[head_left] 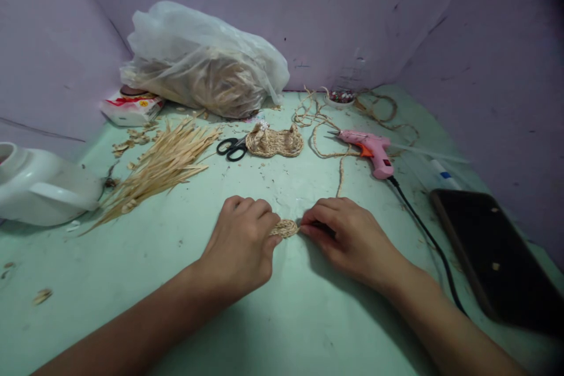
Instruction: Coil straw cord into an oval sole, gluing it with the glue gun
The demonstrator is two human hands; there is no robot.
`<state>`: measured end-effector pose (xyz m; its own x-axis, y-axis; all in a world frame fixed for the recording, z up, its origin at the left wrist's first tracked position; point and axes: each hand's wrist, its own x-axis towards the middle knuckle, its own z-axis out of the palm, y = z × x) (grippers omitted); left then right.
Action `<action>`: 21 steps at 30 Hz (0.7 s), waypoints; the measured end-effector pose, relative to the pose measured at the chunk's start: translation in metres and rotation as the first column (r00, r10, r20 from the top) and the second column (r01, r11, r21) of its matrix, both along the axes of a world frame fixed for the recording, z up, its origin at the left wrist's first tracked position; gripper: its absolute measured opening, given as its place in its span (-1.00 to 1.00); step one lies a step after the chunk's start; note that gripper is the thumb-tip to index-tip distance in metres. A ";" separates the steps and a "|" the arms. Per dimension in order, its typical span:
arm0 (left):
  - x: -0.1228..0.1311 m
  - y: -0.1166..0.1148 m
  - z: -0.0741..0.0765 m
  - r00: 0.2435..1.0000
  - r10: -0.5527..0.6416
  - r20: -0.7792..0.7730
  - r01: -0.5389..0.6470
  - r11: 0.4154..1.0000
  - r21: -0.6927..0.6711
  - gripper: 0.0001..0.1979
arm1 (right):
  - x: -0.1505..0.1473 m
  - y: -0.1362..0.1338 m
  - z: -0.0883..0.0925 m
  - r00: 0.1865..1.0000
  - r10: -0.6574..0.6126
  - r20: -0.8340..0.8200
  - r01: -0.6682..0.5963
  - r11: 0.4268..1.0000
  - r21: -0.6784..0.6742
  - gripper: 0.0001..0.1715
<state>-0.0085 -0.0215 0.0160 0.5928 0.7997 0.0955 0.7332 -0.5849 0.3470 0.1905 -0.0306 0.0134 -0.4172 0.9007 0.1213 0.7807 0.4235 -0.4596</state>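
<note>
I see purple walls (335, 12) around a pale green tabletop (255, 335); near its middle, my left hand (244, 241) pinches a small braided coil (288, 228), my right hand (348, 235) the strand (299, 228) at its end.

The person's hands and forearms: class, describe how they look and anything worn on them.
The left hand and right hand are bare, without gloves. The left forearm and right forearm show no sleeves, watch or bracelet. No ring shows, though some fingers are partly hidden.
</note>
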 end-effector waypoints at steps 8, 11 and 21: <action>0.000 0.000 0.001 0.999 -0.004 0.034 0.005 1.000 -0.019 -0.82 | -0.003 0.001 -0.009 0.995 -0.080 -0.066 0.081 0.996 0.020 -0.90; 0.000 0.001 0.001 0.999 -0.002 0.043 0.003 1.000 -0.027 -0.83 | -0.004 0.003 -0.013 0.993 -0.062 -0.097 0.068 0.996 0.056 -0.88; -0.008 0.002 0.012 1.000 -0.020 0.012 0.021 0.996 -0.085 -0.77 | 0.001 0.001 -0.006 0.998 0.022 -0.062 -0.012 0.988 0.153 -0.72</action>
